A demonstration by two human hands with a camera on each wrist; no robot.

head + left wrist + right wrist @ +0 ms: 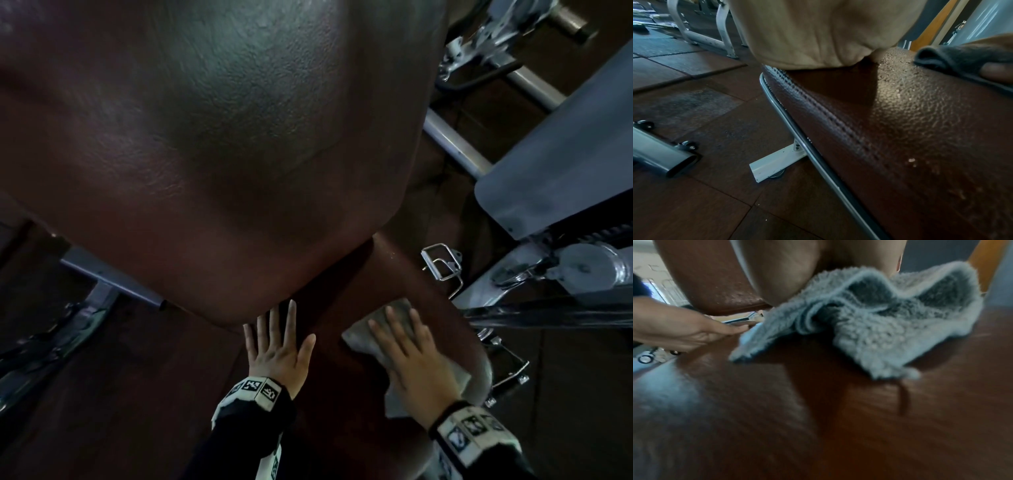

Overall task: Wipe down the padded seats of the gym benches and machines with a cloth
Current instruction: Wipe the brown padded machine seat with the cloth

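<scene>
Right hand (416,359): flat, fingers straight, pressing grey cloth (373,339) onto brown padded seat (329,342) | left hand (277,346): flat, fingers straight on seat, beside backrest pad (205,137) | cloth rumpled, right half of seat.

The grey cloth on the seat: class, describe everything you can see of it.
The cloth is grey, fluffy terry-like fabric, rumpled into folds with a paler hemmed edge. It lies on the brown padded seat, toward its right side. The right hand presses flat on it with spread fingers. The left hand rests beside it on the seat.
</scene>
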